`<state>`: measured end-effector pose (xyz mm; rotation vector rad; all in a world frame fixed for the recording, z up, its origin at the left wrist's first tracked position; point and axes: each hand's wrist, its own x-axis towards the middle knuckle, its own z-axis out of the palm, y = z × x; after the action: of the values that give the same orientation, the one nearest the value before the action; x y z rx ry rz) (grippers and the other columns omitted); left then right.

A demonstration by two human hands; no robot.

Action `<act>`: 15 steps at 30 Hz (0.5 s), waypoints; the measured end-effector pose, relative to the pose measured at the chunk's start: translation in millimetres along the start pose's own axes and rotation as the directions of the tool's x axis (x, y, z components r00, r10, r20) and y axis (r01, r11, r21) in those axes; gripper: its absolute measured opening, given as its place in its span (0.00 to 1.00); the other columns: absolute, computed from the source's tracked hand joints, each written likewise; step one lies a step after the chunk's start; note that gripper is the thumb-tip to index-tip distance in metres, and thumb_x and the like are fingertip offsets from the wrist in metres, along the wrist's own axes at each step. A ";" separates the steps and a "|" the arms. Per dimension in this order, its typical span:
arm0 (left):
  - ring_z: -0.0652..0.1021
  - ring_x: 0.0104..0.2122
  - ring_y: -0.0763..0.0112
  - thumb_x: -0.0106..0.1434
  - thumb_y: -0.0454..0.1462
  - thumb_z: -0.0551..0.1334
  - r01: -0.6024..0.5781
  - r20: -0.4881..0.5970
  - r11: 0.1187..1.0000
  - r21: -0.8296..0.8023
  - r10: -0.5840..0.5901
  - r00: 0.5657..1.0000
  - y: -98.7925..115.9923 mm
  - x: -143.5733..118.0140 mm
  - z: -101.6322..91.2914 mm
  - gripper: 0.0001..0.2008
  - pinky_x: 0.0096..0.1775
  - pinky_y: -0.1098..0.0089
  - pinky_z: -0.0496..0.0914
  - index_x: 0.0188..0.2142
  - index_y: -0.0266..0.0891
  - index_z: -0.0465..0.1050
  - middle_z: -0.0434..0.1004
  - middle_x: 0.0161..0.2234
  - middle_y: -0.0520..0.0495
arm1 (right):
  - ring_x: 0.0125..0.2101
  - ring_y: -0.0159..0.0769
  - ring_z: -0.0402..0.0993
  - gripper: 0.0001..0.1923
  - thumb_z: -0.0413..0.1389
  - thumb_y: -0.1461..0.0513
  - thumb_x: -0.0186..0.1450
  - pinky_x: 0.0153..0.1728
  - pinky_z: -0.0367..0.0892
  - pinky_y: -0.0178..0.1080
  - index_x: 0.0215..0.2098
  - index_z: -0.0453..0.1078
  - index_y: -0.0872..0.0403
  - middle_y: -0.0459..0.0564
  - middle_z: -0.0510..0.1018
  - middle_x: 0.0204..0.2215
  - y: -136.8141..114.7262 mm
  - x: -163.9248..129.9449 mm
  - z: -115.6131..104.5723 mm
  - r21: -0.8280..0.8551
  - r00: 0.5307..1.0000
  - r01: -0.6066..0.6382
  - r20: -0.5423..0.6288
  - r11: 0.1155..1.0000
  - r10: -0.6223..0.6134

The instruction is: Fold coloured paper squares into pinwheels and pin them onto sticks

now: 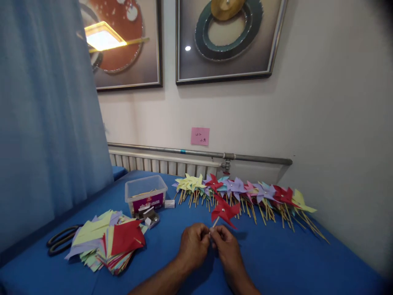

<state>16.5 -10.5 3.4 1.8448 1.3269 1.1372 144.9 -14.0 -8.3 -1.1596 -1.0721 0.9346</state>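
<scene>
My left hand [193,245] and my right hand [225,244] meet over the blue table [276,262], fingertips pinched together on the lower end of a thin wooden stick. The stick carries a red paper pinwheel [225,211], which stands tilted just above and beyond my fingers. Both hands grip the stick close together. A row of finished pinwheels [245,190] in yellow, red, purple, pink and blue lies behind, their sticks pointing toward me.
A pile of cut coloured paper squares [107,241] lies at the left, with black scissors [59,239] beside it. A clear plastic box [145,194] and small pin boxes [150,217] sit behind the pile. A radiator, a pink note and a curtain line the back.
</scene>
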 end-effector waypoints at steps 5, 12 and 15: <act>0.73 0.30 0.68 0.60 0.35 0.61 0.042 -0.006 0.996 0.085 -0.041 0.999 0.2 0.4 2.1 0.06 0.34 0.68 0.58 0.27 0.39 0.75 0.79 0.28 0.48 | 0.19 0.34 0.60 0.19 0.64 0.45 0.54 0.23 0.57 0.37 0.21 0.71 0.49 0.41 0.67 0.15 -9.1 -5.5 -3.7 -0.060 0.999 0.025 -0.038 0.998 -0.027; 0.74 0.30 0.66 0.62 0.36 0.60 0.078 -0.013 0.989 0.127 -0.077 0.997 -2.0 2.1 1.0 0.08 0.34 0.67 0.56 0.28 0.39 0.76 0.81 0.30 0.46 | 0.20 0.35 0.61 0.21 0.63 0.42 0.54 0.24 0.57 0.38 0.24 0.72 0.50 0.42 0.69 0.17 -2.7 -5.3 2.6 -0.089 1.000 0.018 -0.003 0.996 -0.018; 0.74 0.30 0.67 0.63 0.36 0.60 0.092 -0.038 0.988 0.128 -0.088 0.995 -3.6 5.8 -4.2 0.08 0.34 0.68 0.56 0.29 0.39 0.76 0.81 0.29 0.47 | 0.21 0.35 0.60 0.22 0.60 0.41 0.57 0.24 0.58 0.38 0.24 0.71 0.50 0.42 0.67 0.18 -3.6 -9.4 6.3 -0.142 0.999 0.046 0.012 0.989 -0.044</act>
<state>11.9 -3.9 4.0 1.8432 1.5189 1.0606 136.7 -22.1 -5.8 -1.2434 -1.1823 0.8394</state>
